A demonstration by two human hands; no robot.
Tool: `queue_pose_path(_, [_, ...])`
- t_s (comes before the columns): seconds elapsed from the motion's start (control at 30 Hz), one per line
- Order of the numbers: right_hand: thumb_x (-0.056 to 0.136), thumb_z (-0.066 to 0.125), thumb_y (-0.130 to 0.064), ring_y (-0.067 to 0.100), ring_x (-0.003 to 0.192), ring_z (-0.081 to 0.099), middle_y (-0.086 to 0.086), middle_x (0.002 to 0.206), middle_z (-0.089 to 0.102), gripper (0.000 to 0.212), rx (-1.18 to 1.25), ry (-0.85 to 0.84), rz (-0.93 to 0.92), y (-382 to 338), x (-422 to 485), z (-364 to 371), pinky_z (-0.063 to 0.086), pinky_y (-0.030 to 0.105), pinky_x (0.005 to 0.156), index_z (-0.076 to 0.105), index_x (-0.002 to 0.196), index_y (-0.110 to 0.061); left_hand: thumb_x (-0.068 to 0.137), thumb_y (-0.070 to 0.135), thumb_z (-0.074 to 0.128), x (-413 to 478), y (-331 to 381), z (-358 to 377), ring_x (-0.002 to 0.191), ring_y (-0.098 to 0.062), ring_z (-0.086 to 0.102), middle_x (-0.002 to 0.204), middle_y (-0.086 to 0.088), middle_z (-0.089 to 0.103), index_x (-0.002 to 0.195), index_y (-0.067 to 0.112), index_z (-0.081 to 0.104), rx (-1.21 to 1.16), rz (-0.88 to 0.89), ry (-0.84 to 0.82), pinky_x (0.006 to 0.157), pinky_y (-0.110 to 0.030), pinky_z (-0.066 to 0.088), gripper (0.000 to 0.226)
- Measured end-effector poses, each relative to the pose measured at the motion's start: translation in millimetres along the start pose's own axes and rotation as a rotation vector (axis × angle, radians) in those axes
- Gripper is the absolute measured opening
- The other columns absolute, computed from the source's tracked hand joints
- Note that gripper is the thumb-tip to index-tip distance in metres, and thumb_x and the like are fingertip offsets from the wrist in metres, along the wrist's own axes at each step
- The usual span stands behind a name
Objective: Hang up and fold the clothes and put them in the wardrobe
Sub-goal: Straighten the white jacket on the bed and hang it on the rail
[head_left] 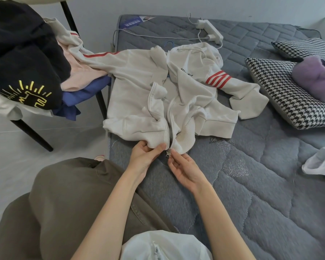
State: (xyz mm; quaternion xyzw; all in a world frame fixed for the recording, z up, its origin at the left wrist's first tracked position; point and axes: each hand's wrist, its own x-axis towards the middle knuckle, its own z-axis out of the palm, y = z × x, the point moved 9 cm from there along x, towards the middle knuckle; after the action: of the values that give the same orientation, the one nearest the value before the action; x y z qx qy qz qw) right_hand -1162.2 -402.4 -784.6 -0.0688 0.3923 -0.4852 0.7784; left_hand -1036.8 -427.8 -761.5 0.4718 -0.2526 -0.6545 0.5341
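A white zip-up hoodie [139,87] with red stripes on its sleeves lies spread on the grey quilted mattress [261,184], front side up, its zip mostly undone. My left hand [145,156] pinches the ribbed hem just left of the zip's bottom end. My right hand [184,168] holds the metal zip slider [168,152] at the hem from the right. One sleeve trails left onto a chair heaped with clothes [26,59]: a black garment with a yellow print, pink and blue pieces.
Two houndstooth pillows [281,94] and a purple fluffy item [315,77] lie at the right. A white power strip with cables [212,30] sits at the mattress's far end. A white plastic bag [321,162] lies at the right edge. Grey floor lies to the left.
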Motion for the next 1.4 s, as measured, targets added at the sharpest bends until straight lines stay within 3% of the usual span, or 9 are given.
queue_pose_path(0.1, [0.089,0.061,-0.001,0.01,0.071,0.068,0.008,0.086,0.072,0.009,0.011,0.021,-0.012,-1.6,-0.8,-1.4,0.056,0.019,0.065,0.068,0.094,-0.002,0.074,0.005,0.077,0.0,1.1,-1.8,0.099,-0.017,0.069,0.102,-0.007,0.073,0.105,0.01,0.063,0.063,0.022,0.003,0.088,-0.028,0.053,0.034])
queue_pose_path(0.27, [0.087,0.063,0.002,0.012,0.081,0.072,0.01,0.093,0.074,0.014,-0.07,0.08,-0.054,-8.6,-2.1,-8.5,0.056,0.019,0.068,0.068,0.1,0.0,0.075,0.011,0.079,0.2,5.0,-3.7,0.089,0.0,0.068,0.095,0.008,0.072,0.1,0.022,0.059,0.296,0.1,0.023,0.072,-0.012,0.052,0.034])
queue_pose_path(0.37, [0.084,0.064,0.006,0.016,0.088,0.072,0.013,0.099,0.074,0.024,-0.131,0.095,-0.08,-12.6,-4.4,-10.2,0.057,0.02,0.071,0.066,0.109,0.003,0.079,0.015,0.077,0.1,7.0,-2.6,0.092,0.0,0.067,0.1,0.009,0.069,0.098,0.027,0.058,0.419,0.125,0.011,0.075,-0.014,0.052,0.03])
queue_pose_path(0.47, [0.082,0.066,0.008,0.019,0.089,0.072,0.015,0.099,0.073,0.029,-0.147,0.117,-0.088,-12.5,-6.3,-11.7,0.058,0.022,0.071,0.065,0.111,0.004,0.082,0.022,0.074,-1.0,13.1,-1.6,0.09,-0.008,0.066,0.096,0.001,0.071,0.093,0.016,0.066,0.657,0.181,0.004,0.076,-0.018,0.052,0.015])
queue_pose_path(0.57, [0.082,0.065,0.009,0.016,0.084,0.072,0.013,0.095,0.074,0.028,-0.09,0.138,-0.082,-6.4,-6.1,-13.5,0.058,0.021,0.07,0.065,0.109,0.002,0.084,0.023,0.073,-1.7,14.0,-0.5,0.088,-0.016,0.067,0.092,-0.006,0.072,0.095,0.002,0.069,0.773,0.199,0.008,0.078,-0.03,0.053,0.024])
queue_pose_path(0.7, [0.083,0.064,0.01,0.015,0.082,0.073,0.012,0.091,0.074,0.024,-0.076,0.145,-0.098,-2.7,-4.3,-14.3,0.057,0.019,0.067,0.065,0.106,0.002,0.084,0.027,0.072,-2.3,15.2,-0.8,0.083,-0.02,0.066,0.086,-0.009,0.071,0.089,-0.002,0.067,0.898,0.233,0.031,0.074,-0.034,0.051,0.031])
queue_pose_path(0.97, [0.084,0.064,0.008,0.018,0.088,0.072,0.014,0.097,0.073,0.029,-0.137,0.111,-0.117,-9.0,-4.5,-12.8,0.057,0.019,0.071,0.061,0.113,0.004,0.083,0.028,0.073,-4.1,8.5,-4.3,0.084,-0.016,0.066,0.088,-0.005,0.072,0.091,0.001,0.068,0.825,0.179,0.046,0.072,-0.028,0.051,0.028])
queue_pose_path(1.2, [0.094,0.061,-0.021,0.007,0.071,0.064,0.005,0.096,0.075,0.018,-0.742,0.067,-0.016,-2.8,-13.2,-6.5,0.055,0.02,0.066,0.07,0.102,-0.008,0.078,0.026,0.078,-7.3,10.3,-7.9,0.067,-0.015,0.059,0.078,-0.016,0.07,0.08,-0.004,0.067,0.726,0.172,0.125,0.062,-0.03,0.045,0.033])
queue_pose_path(1.4, [0.094,0.06,-0.03,0.005,0.066,0.058,-0.005,0.102,0.074,0.022,-0.847,-0.022,0.056,-4.5,-21.0,2.1,0.048,0.02,0.064,0.074,0.105,-0.016,0.076,0.025,0.079,-7.7,12.4,-8.6,0.063,-0.01,0.057,0.074,-0.015,0.07,0.077,-0.004,0.066,0.706,0.184,0.106,0.058,-0.026,0.043,0.032])
